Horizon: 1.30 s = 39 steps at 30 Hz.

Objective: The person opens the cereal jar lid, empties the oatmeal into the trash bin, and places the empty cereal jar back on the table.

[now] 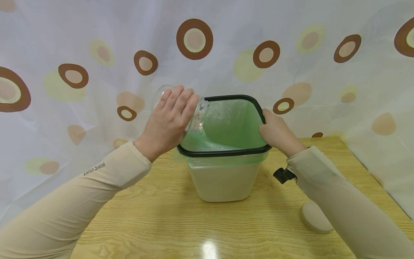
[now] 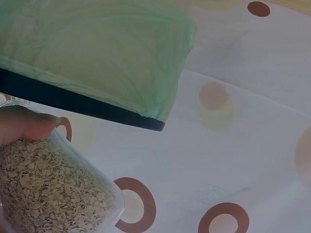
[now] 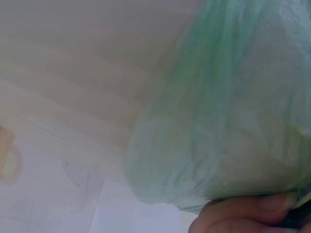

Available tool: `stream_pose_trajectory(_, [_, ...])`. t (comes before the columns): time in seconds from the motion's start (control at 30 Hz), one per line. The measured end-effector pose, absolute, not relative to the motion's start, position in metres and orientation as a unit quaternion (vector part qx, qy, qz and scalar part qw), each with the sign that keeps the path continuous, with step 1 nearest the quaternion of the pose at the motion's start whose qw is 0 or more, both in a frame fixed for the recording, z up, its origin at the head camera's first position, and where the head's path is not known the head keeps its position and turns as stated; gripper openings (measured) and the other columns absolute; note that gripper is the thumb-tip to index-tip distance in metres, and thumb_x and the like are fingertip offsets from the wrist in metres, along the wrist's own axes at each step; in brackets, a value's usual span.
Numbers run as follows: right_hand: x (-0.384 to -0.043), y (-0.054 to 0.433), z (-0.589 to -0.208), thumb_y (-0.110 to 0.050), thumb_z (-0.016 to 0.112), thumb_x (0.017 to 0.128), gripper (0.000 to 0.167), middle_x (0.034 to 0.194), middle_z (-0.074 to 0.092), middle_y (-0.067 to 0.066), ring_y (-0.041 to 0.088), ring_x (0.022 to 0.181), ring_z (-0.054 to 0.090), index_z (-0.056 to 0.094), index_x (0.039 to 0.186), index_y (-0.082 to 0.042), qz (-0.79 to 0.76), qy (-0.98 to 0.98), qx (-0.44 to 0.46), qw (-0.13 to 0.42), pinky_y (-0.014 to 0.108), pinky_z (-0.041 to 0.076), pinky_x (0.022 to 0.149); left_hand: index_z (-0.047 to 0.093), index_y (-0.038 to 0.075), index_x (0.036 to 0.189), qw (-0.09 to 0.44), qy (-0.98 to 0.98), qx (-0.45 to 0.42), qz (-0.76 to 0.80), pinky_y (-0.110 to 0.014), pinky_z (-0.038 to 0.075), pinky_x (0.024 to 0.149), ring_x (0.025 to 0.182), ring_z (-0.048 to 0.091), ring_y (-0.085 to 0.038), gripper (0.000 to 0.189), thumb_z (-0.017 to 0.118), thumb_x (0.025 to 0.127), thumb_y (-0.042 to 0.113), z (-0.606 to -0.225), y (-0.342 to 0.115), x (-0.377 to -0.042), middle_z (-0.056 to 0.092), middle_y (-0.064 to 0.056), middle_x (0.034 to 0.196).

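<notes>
A white trash bin (image 1: 226, 180) stands on the table, lined with a green plastic bag (image 1: 233, 122) and topped by a black rim (image 1: 223, 153). My left hand (image 1: 173, 118) grips a clear jar (image 1: 200, 111), tipped over at the bin's left side with its mouth toward the opening. Oat flakes (image 2: 53, 189) fill much of the jar in the left wrist view, where my thumb lies across it. On the far side, my right hand (image 1: 279, 131) holds the rim's right edge, fingers curled round it and the bag.
A round beige lid (image 1: 316, 217) lies on the wooden table (image 1: 155, 223), beside my right forearm. A black strap piece (image 1: 284, 175) hangs from my right wrist. Behind the bin rises a white sheet (image 1: 220, 75) with brown and yellow rings.
</notes>
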State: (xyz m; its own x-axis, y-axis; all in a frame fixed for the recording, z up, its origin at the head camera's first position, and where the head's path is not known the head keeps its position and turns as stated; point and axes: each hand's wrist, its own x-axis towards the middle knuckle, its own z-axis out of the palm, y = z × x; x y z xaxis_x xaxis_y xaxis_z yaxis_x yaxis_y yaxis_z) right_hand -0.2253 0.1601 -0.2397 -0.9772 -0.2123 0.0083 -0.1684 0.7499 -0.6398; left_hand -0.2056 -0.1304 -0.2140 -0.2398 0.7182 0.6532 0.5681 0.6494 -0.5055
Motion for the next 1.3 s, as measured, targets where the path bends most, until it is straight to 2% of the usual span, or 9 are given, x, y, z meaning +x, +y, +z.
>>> stream_pose_trajectory(0.33, [-0.2244,0.1604,-0.2406,-0.003,0.028,0.094,0.047,0.119,0.049,0.031,0.043,0.101,0.052,0.031,0.139,0.010,-0.336,0.936,-0.103,0.028,0.054,0.044,0.081,0.044,-0.006,0.126,0.464,-0.780,-0.410,0.085,-0.053,0.035,0.103,0.120,0.047,-0.045,0.051,0.057,0.077,-0.007,-0.2158,-0.1308,-0.2067,0.051,-0.026,0.124])
stream_pose_trajectory(0.67, [-0.2222,0.1607,-0.2391,-0.002,0.028,0.094,0.049,0.120,0.049,0.030,0.042,0.100,0.052,0.030,0.141,0.009,-0.337,0.935,-0.106,0.028,0.052,0.043,0.080,0.045,-0.006,0.126,0.477,-0.768,-0.417,0.093,-0.053,0.037,0.101,0.118,0.048,-0.046,0.042,0.053,0.085,-0.006,-0.2171,-0.1297,-0.2084,0.051,-0.026,0.123])
stream_pose_trajectory(0.97, [-0.2233,0.1603,-0.2390,-0.002,0.029,0.094,0.052,0.125,0.048,0.032,0.043,0.104,0.053,0.026,0.145,0.008,-0.336,0.936,-0.103,0.034,0.053,0.044,0.081,0.044,-0.006,0.127,0.478,-0.768,-0.416,0.100,-0.053,0.037,0.101,0.119,0.047,-0.045,0.042,0.054,0.086,-0.006,-0.2173,-0.1299,-0.2078,0.051,-0.026,0.124])
stream_pose_trajectory(1.3, [-0.2246,0.1606,-0.2391,-0.003,0.028,0.094,0.050,0.124,0.048,0.031,0.042,0.103,0.051,0.028,0.143,0.008,-0.334,0.936,-0.103,0.036,0.053,0.043,0.081,0.045,-0.006,0.126,0.485,-0.764,-0.413,0.100,-0.052,0.038,0.100,0.118,0.048,-0.044,0.041,0.052,0.086,-0.006,-0.2178,-0.1304,-0.2094,0.051,-0.025,0.123])
